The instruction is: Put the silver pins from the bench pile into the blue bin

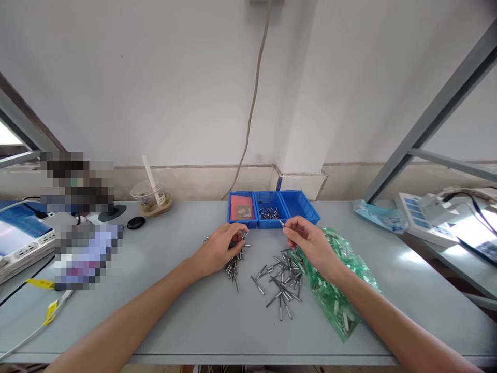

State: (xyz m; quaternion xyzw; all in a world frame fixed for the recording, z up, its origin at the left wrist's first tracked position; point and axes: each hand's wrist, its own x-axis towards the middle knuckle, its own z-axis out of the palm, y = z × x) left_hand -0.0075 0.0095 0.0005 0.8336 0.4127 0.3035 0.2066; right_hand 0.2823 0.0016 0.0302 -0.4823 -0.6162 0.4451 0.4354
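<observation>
Picking step, seemingly: your right fingers (pixel 296 223) pinch a metal pin (pixel 281 223), left fingers (pixel 237 227) curl, hold unclear; next needs steady pinch

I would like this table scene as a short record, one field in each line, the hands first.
Left hand: over the left pile of metal pins; grip unclear
Right hand: pinching a small metal piece near the middle tray
Trays: three, blue, side by side; middle one contains pins
Right pile: loose pins on the table
Green bag: partly hidden by right forearm
</observation>
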